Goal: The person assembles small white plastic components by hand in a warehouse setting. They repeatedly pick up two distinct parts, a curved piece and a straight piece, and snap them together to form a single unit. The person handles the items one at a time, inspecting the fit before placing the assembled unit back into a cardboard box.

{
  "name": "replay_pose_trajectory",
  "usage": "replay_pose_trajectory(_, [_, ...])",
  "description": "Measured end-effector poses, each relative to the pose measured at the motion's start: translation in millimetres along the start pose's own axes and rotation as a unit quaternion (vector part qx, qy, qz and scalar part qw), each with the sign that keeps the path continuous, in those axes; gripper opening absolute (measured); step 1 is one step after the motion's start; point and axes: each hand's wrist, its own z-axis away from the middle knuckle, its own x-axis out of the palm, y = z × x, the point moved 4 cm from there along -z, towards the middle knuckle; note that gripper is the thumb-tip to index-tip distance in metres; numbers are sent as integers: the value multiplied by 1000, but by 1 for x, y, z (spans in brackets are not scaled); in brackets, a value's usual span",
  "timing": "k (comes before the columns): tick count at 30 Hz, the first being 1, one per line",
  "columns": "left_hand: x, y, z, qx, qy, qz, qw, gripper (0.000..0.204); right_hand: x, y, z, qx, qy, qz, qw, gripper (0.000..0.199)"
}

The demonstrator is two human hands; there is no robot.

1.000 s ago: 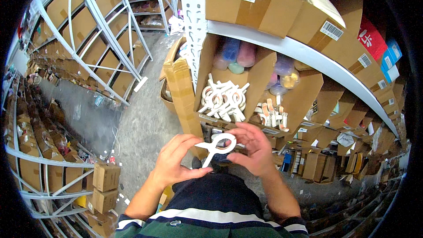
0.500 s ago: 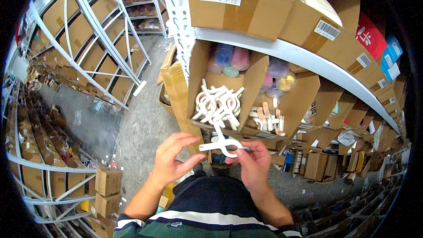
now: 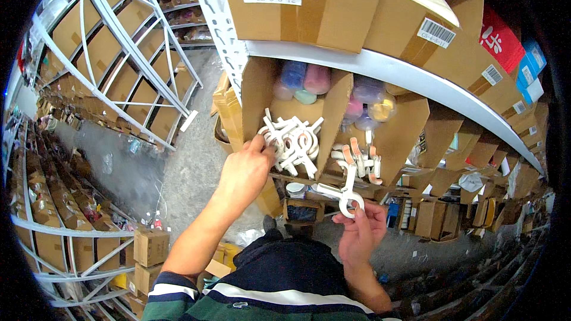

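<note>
Between thumb and fingers, my right hand (image 3: 361, 229) holds a white plastic clip (image 3: 345, 193) by its round jaw, with the handles spread away from me. My left hand (image 3: 247, 166) reaches into the near left of an open cardboard bin (image 3: 336, 104). Its fingers curl against a clip at the left edge of a heap of white clips (image 3: 294, 145); the fingertips are partly hidden. Rolled blue, pink and green items (image 3: 305, 80) lie behind the heap in the same bin.
The neighbouring bin holds white and orange clips (image 3: 360, 157) and rolled purple and yellow items (image 3: 375, 104). Above runs a pale metal shelf beam (image 3: 333, 58) under labelled boxes (image 3: 291, 15). An upright post (image 3: 217, 18) stands left. Aisle floor (image 3: 193, 166) and racking (image 3: 128, 41) lie beyond.
My left hand has moved from beside the held clip up to the heap in the bin. My right hand has shifted right with its clip, which has turned.
</note>
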Motion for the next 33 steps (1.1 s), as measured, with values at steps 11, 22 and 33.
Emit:
replay_pose_trajectory(11, [-6, -2, 0, -8, -15, -1, 1000, 15, -20, 5, 3, 9, 18, -2, 1000, 17])
replay_pose_trajectory(22, [-7, -1, 3, -11, -43, -60, 997, 21, -19, 8, 1, 20, 6, -12, 1000, 19])
replay_pose_trajectory(33, [-57, 12, 26, 8, 42, 265, 963, 30, -4, -1, -2, 12, -26, 12, 1000, 20])
